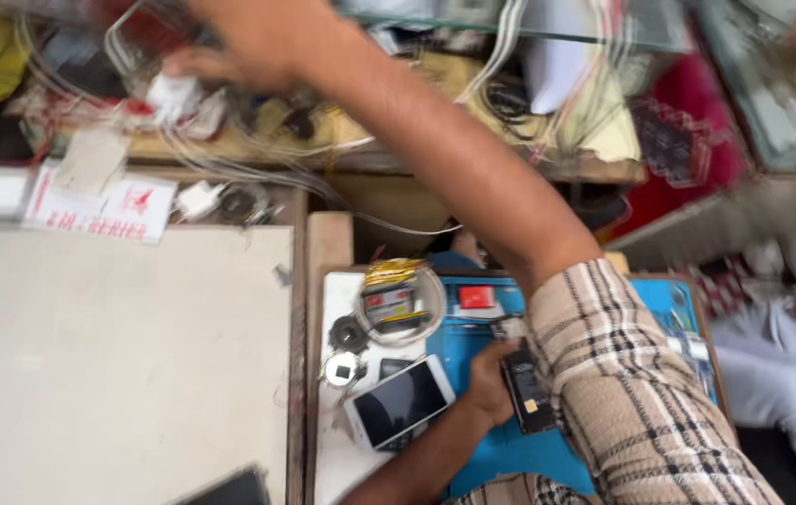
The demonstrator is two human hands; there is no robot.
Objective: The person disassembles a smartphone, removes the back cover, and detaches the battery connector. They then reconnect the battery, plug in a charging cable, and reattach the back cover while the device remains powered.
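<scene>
Risk: the dark phone board (529,397) is pinched by the left hand (491,379) on the blue mat's (510,458) middle; right hand (258,37), grip blurred and unreadable, is stretched over tangled cables (229,164) at the counter's far edge, so snagging is judged likely.

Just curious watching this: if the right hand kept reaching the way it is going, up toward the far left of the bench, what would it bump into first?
Probably the clear plastic container by the right hand, amid tangled white cables. Motion blur makes contact and depth unclear.
</scene>
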